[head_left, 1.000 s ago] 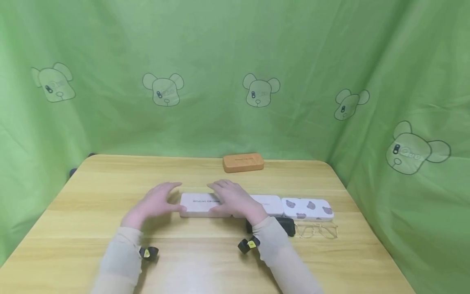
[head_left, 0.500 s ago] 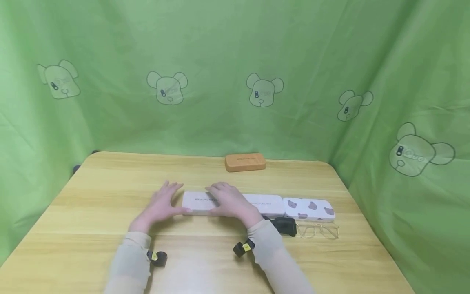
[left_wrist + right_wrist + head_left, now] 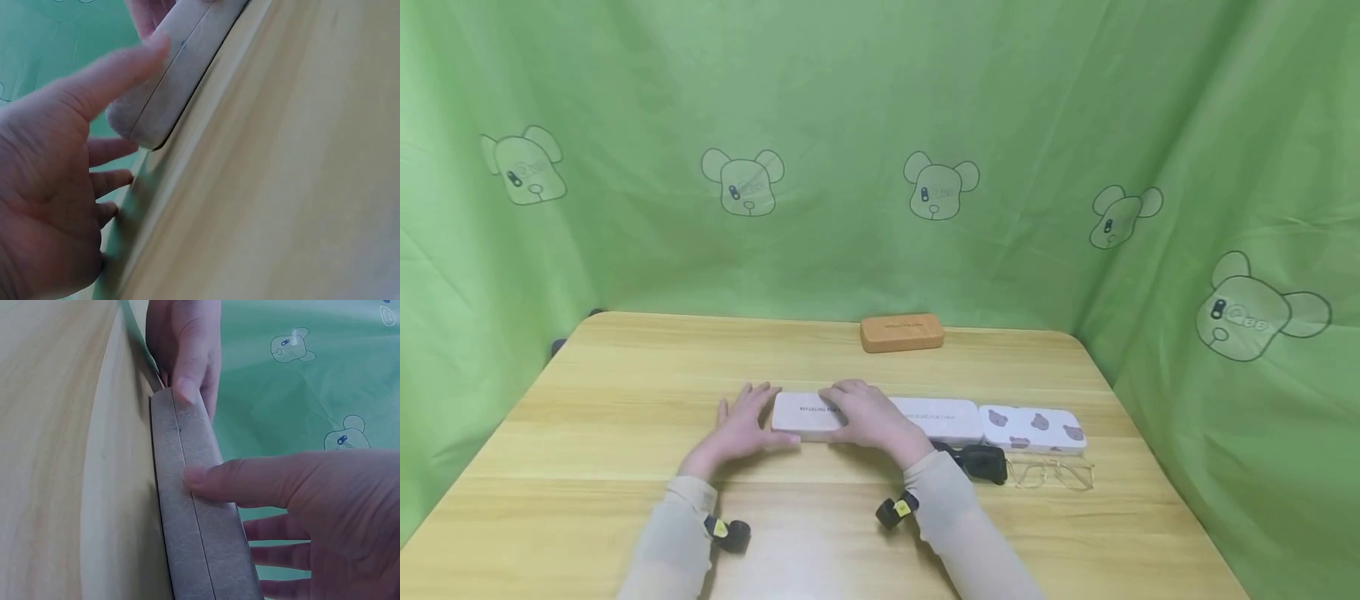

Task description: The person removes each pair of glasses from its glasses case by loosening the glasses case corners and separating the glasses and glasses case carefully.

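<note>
A pale glasses case with dark lettering lies closed at the left end of a row on the table. Around its left end, my left hand has the thumb on the front side and fingers at the back corner. My right hand grips the case farther right, thumb on the front seam and fingers over the far side. The seam along the grey-looking case shows in the right wrist view. Its rounded end is nearest my left thumb in the left wrist view. The case's far side is partly hidden.
A second pale lettered case and a white bear-print case continue the row rightward. Before them lie black sunglasses and gold-rimmed glasses. An orange-brown case sits near the back edge. Green curtains surround the wooden table.
My left hand has moved rightward and closed in on the case's left end. The right hand has shifted slightly left, showing more of the second case and the sunglasses.
</note>
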`<state>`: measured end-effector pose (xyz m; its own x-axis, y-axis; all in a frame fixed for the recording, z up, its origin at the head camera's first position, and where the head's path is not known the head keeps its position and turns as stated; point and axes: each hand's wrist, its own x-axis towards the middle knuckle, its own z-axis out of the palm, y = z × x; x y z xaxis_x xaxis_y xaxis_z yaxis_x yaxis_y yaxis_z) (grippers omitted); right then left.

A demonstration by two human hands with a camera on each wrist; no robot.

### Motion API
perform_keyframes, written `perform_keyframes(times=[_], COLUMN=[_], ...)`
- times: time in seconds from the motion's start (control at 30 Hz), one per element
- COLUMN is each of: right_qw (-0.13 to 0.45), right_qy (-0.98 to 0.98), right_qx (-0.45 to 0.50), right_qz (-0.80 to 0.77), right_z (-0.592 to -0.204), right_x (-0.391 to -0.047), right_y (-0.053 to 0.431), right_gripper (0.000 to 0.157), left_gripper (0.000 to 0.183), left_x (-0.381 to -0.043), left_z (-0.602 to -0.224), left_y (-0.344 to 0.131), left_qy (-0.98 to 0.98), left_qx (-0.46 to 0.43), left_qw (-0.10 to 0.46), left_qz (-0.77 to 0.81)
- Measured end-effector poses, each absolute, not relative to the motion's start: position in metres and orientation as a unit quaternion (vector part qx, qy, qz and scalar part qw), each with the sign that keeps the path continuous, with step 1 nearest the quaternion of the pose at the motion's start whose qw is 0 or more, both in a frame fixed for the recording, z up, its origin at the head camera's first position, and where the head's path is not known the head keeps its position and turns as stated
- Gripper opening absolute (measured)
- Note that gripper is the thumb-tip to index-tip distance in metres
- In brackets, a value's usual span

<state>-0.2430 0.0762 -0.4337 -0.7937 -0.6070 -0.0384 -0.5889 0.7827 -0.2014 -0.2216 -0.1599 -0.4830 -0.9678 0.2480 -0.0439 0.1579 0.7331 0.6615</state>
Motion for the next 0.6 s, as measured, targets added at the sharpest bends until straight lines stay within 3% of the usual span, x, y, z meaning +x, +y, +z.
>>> perform_keyframes(times=[0.6], right_qw=[0.063], right_qy=[0.943], right_qx=[-0.313], right_qz=[-0.094], right_z=[-0.4321], right_x=[-0.2426], right_y=[0.0758], right_gripper=[0.075], left_gripper=[0.101], left_x=[-0.2216], left_z=[-0.4903], left_y=[-0.1531], left_qy=[0.936], left_qx=[0.079], left_qw=[0.046], left_qz=[0.341])
